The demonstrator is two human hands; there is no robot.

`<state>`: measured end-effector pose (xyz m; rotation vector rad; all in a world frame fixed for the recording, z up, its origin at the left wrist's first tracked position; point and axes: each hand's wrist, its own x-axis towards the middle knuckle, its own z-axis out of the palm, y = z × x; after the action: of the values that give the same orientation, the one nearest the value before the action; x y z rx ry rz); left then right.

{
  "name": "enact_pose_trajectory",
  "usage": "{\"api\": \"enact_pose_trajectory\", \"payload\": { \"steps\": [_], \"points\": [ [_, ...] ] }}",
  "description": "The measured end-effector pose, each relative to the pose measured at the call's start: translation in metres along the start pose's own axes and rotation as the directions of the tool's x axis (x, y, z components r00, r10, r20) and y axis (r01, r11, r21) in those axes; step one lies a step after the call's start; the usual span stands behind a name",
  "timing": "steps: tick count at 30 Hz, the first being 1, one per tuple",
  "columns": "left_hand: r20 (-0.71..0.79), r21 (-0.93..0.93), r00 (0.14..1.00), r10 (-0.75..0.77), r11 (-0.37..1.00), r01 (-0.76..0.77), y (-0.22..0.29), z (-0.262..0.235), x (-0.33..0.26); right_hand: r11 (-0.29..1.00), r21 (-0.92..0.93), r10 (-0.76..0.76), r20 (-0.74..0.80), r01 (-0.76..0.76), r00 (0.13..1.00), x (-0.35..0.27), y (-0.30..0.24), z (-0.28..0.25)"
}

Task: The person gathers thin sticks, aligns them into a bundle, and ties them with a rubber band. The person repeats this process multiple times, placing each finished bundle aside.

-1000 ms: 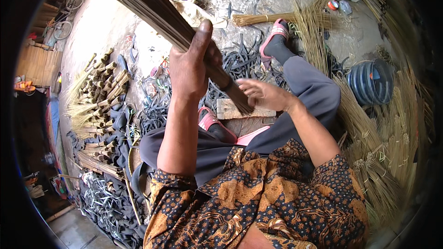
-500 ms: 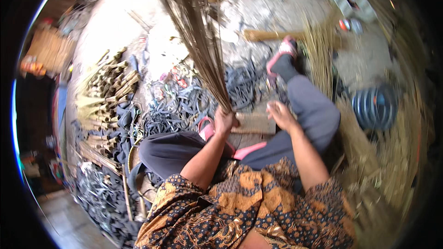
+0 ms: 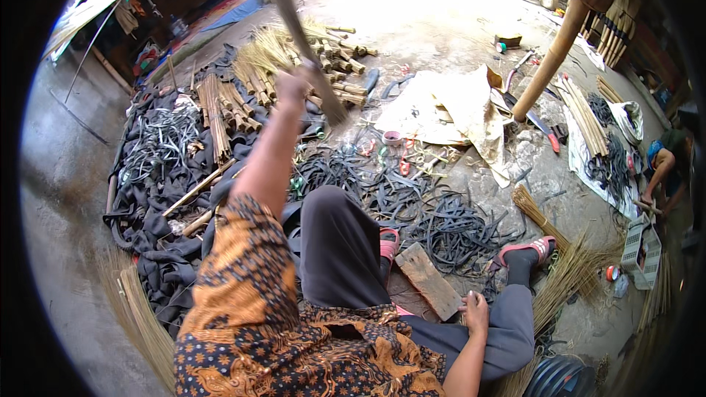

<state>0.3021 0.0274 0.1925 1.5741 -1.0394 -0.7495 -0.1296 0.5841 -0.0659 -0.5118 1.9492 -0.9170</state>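
Note:
My left arm stretches forward and to the left, with my left hand (image 3: pixel 293 82) closed round a long bundle of thin sticks (image 3: pixel 288 11). Motion smears both the hand and the bundle, which stands tilted above a pile of short broom-like stick bundles (image 3: pixel 257 62). My right hand (image 3: pixel 476 310) hangs by my right thigh, fingers loosely bent and nothing visible in them. Beside its fingertips lies a worn wooden board (image 3: pixel 428 281), between my feet. Black rubber strips (image 3: pixel 448 231) lie tangled on the ground beyond the board.
A pale sheet (image 3: pixel 441 114) lies ahead, near a red-handled knife (image 3: pixel 548 134) and a slanting bamboo post (image 3: pixel 551 62). At right, another person's arm (image 3: pixel 660 173) reaches near a grey crate (image 3: pixel 642 254). Loose sticks (image 3: pixel 548 290) lie by my right foot; a blue ribbed container (image 3: pixel 555 378) stands behind.
My left hand has swung the stick bundle forward and left, away from the board, to the piled bundles. My right hand has dropped beside my thigh. The view has turned left and upward.

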Motion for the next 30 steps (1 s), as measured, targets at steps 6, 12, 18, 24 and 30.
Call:
{"api": "enact_pose_trajectory", "payload": {
  "steps": [6,12,18,24,30],
  "points": [
    [-0.168,-0.15,0.986,0.019,0.988,-0.044,0.032,-0.107,0.084,0.995,-0.059,-0.078,-0.04,0.075,0.996,-0.003,-0.009,0.006],
    [0.52,-0.041,0.818,-0.246,0.949,0.311,-0.036,0.016,-0.035,0.95,0.106,-0.272,-0.177,0.293,0.946,-0.035,-0.045,-0.035],
    [0.889,0.162,0.417,-0.191,0.981,0.105,-0.056,0.155,-0.098,0.909,-0.127,-0.374,-0.671,0.398,0.64,-0.115,-0.064,-0.131],
    [0.918,0.397,0.127,-0.376,0.871,-0.289,-0.1,0.194,-0.116,0.927,0.259,0.089,-0.854,0.27,0.512,-0.194,0.023,-0.154],
    [0.863,0.463,0.29,-0.414,0.878,-0.122,-0.099,0.183,-0.108,0.92,0.367,0.39,-0.827,-0.136,0.405,-0.167,0.106,-0.13]
  ]
}}
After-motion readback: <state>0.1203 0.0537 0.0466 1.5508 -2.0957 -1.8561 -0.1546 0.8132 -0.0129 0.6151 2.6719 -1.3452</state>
